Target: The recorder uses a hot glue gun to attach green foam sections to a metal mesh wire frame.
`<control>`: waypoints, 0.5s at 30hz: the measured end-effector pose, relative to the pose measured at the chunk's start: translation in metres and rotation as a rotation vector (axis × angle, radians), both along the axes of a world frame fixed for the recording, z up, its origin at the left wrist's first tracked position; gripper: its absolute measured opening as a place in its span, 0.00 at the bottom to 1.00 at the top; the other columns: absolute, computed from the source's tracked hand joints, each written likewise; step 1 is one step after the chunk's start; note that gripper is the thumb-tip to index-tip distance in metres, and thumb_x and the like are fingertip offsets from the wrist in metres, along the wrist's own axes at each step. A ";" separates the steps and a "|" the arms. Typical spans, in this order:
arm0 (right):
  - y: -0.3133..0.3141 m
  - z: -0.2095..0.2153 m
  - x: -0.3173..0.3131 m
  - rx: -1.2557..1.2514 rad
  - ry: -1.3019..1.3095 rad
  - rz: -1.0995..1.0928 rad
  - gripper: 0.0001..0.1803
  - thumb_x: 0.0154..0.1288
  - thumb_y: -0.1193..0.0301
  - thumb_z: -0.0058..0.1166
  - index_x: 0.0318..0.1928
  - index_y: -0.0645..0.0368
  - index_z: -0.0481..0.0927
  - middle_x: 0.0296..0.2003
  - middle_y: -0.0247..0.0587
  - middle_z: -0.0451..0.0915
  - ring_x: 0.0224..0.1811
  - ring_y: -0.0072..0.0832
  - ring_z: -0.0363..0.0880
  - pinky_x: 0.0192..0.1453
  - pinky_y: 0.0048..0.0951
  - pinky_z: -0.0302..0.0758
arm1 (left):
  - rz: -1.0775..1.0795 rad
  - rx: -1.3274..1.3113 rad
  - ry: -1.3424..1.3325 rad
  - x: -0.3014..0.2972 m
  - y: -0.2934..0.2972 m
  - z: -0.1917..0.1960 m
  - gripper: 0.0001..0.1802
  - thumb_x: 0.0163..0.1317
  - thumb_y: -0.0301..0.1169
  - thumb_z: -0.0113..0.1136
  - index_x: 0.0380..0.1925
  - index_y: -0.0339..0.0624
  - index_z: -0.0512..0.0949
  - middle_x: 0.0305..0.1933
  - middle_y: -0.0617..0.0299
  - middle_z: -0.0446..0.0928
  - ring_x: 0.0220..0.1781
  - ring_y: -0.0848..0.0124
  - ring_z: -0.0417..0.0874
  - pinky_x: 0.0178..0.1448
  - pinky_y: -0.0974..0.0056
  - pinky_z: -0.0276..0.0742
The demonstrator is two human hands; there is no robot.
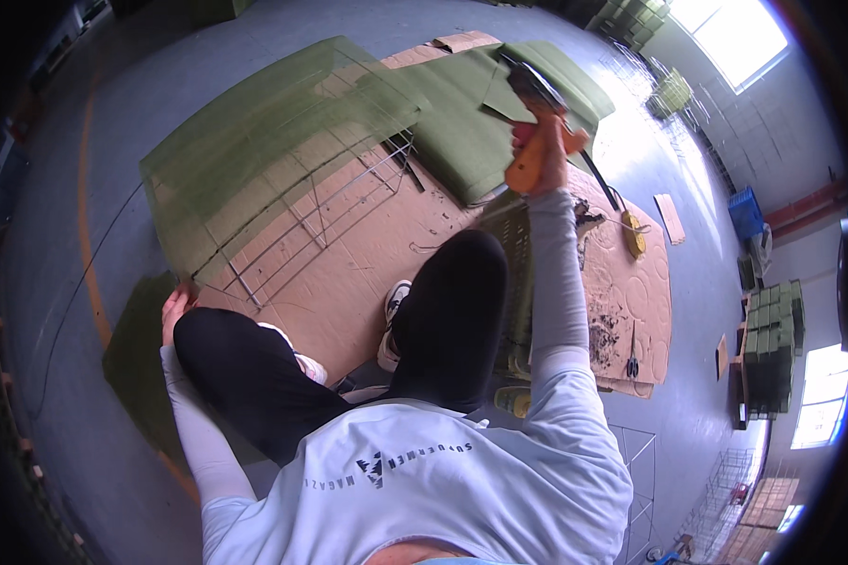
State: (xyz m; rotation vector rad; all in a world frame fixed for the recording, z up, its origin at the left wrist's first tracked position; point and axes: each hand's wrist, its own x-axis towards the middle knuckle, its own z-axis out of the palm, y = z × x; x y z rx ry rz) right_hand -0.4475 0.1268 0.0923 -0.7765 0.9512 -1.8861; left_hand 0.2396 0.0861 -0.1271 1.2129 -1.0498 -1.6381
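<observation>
In front of me a sheer green mesh sheet [245,122] lies over a wire frame [316,212] on cardboard. My left hand [176,309], beside my left knee, has its fingers closed at the sheet's near-left corner, where it meets the frame; the knee partly hides this hand. My right hand [548,151] is raised at the right, wrapped round the orange grip of a gun-shaped tool [534,87] with a dark and silver head. That tool is above a folded green sheet [457,132], apart from the wire frame. Its exact kind cannot be made out.
Cardboard [622,311] at the right bears scissors [633,363], a yellow object [634,235] and dark scraps. A black cable [66,292] curves across the floor at left. Green boxes [773,330] are stacked far right, near a blue crate [745,214].
</observation>
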 end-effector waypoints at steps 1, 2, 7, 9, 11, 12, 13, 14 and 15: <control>0.023 -0.006 -0.017 -0.017 0.015 -0.055 0.26 0.60 0.48 0.45 0.48 0.57 0.69 0.30 0.44 0.78 0.23 0.29 0.76 0.24 0.25 0.74 | 0.075 0.015 -0.029 0.002 -0.001 -0.002 0.15 0.61 0.34 0.52 0.47 0.44 0.71 0.34 0.68 0.74 0.32 0.80 0.73 0.36 0.73 0.71; 0.043 -0.015 -0.029 -0.008 -0.016 -0.157 0.26 0.60 0.48 0.46 0.48 0.56 0.69 0.30 0.44 0.78 0.23 0.29 0.76 0.24 0.25 0.75 | 0.148 0.030 -0.057 0.004 -0.002 -0.004 0.16 0.61 0.34 0.52 0.49 0.44 0.70 0.37 0.67 0.74 0.34 0.80 0.73 0.38 0.72 0.71; 0.158 -0.083 -0.085 0.078 -0.039 -0.575 0.26 0.57 0.50 0.51 0.48 0.54 0.67 0.29 0.41 0.77 0.23 0.30 0.77 0.25 0.26 0.78 | 0.326 0.102 -0.049 0.055 -0.010 -0.002 0.17 0.60 0.40 0.54 0.48 0.48 0.73 0.40 0.73 0.74 0.39 0.83 0.72 0.42 0.75 0.66; 0.184 -0.103 -0.085 0.160 -0.021 -0.736 0.25 0.56 0.47 0.51 0.46 0.51 0.69 0.33 0.32 0.75 0.28 0.26 0.76 0.27 0.24 0.77 | 0.356 0.113 -0.022 0.064 -0.007 0.015 0.19 0.60 0.40 0.54 0.50 0.47 0.71 0.44 0.72 0.73 0.43 0.83 0.70 0.47 0.74 0.64; 0.195 -0.122 -0.083 0.197 -0.117 -0.823 0.24 0.56 0.48 0.51 0.46 0.50 0.68 0.32 0.30 0.74 0.28 0.25 0.76 0.26 0.25 0.77 | 0.362 0.098 0.004 0.074 -0.005 0.025 0.20 0.61 0.40 0.52 0.52 0.46 0.70 0.45 0.71 0.72 0.45 0.81 0.70 0.50 0.73 0.64; 0.193 -0.135 -0.085 0.208 -0.119 -0.800 0.24 0.56 0.48 0.51 0.46 0.50 0.68 0.32 0.30 0.74 0.28 0.25 0.76 0.26 0.25 0.77 | 0.385 0.104 -0.004 0.086 -0.002 0.025 0.20 0.61 0.40 0.52 0.52 0.46 0.70 0.45 0.71 0.72 0.45 0.81 0.70 0.50 0.73 0.64; 0.189 -0.150 -0.090 0.218 -0.142 -0.794 0.24 0.56 0.48 0.52 0.45 0.48 0.67 0.30 0.32 0.73 0.25 0.27 0.75 0.25 0.28 0.77 | 0.341 0.089 0.028 0.103 -0.001 0.024 0.21 0.62 0.40 0.51 0.53 0.46 0.69 0.47 0.69 0.71 0.48 0.79 0.70 0.52 0.72 0.63; 0.178 -0.161 -0.090 0.234 -0.169 -0.762 0.23 0.56 0.48 0.52 0.44 0.47 0.66 0.27 0.33 0.72 0.22 0.29 0.75 0.23 0.30 0.77 | 0.323 0.072 0.051 0.120 0.013 0.029 0.22 0.63 0.40 0.49 0.55 0.45 0.67 0.50 0.67 0.71 0.50 0.78 0.69 0.54 0.71 0.63; 0.186 -0.164 -0.097 0.268 -0.177 -0.654 0.24 0.56 0.46 0.51 0.44 0.46 0.65 0.27 0.33 0.71 0.23 0.29 0.75 0.25 0.30 0.77 | 0.311 0.044 0.036 0.092 0.016 0.039 0.23 0.64 0.40 0.47 0.56 0.42 0.65 0.54 0.62 0.69 0.55 0.74 0.68 0.58 0.68 0.61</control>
